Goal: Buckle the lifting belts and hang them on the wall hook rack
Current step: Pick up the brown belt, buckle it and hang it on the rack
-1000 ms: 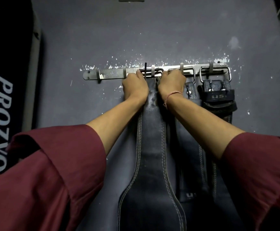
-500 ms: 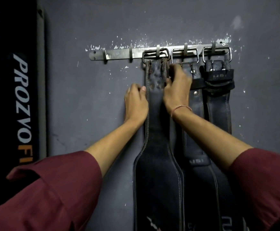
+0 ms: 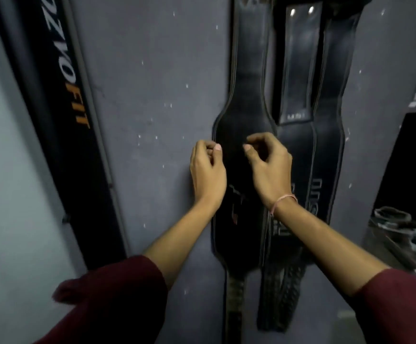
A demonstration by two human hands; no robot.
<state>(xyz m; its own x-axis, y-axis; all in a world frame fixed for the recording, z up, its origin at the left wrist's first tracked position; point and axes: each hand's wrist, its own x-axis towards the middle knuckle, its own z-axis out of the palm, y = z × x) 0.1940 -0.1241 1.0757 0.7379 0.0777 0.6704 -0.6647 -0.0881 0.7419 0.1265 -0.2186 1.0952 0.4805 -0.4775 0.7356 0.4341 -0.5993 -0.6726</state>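
CONDITION AT WALL (image 3: 152,70)

Noted left hand (image 3: 208,175) half-curled, gripping nothing, thumb tip at the left edge of the leftmost belt (image 3: 241,115); contact not determinable; noted right hand (image 3: 269,170) likewise loosely curled and empty, in front of the same belt's wide part; recorded middle belt (image 3: 297,70) and right belt (image 3: 330,120) hanging just beside, overlapping; bare grey surface leftward up to a black banner (image 3: 60,95); cluttered shelf (image 3: 400,234) lower right.

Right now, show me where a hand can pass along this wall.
Free: bare grey wall between the tall black lettered pad and the leftmost black leather belt. Crowded: overlapping black belts rightward, left hand and right hand before them.
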